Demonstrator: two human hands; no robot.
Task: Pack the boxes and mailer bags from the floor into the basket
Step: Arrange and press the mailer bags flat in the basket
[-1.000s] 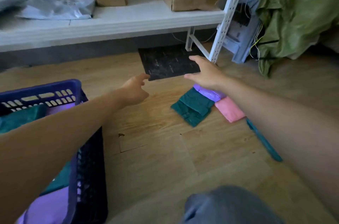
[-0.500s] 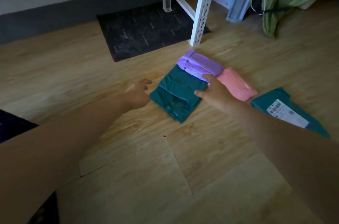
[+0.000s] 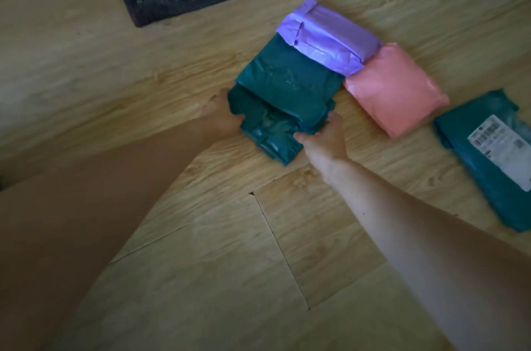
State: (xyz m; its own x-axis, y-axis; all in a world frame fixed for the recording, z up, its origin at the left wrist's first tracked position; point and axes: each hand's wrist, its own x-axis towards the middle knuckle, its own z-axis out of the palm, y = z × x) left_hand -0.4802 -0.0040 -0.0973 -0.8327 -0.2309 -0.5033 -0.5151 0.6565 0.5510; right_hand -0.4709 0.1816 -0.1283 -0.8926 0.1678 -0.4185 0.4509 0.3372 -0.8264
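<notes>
On the wood floor, a teal bag lies between two hands. The left hand holds its left side, with the fingers tucked under the edge and mostly hidden. The right hand grips the right side, with the thumb on the near edge and the fingers curled round the plastic. I think two hands are used because the bag is soft and would sag from one. A purple bag rests on its far end, so the teal one likely has to slide out toward the person. A pink bag touches the purple one. A labelled bag lies apart on the right. The basket is not in view.
</notes>
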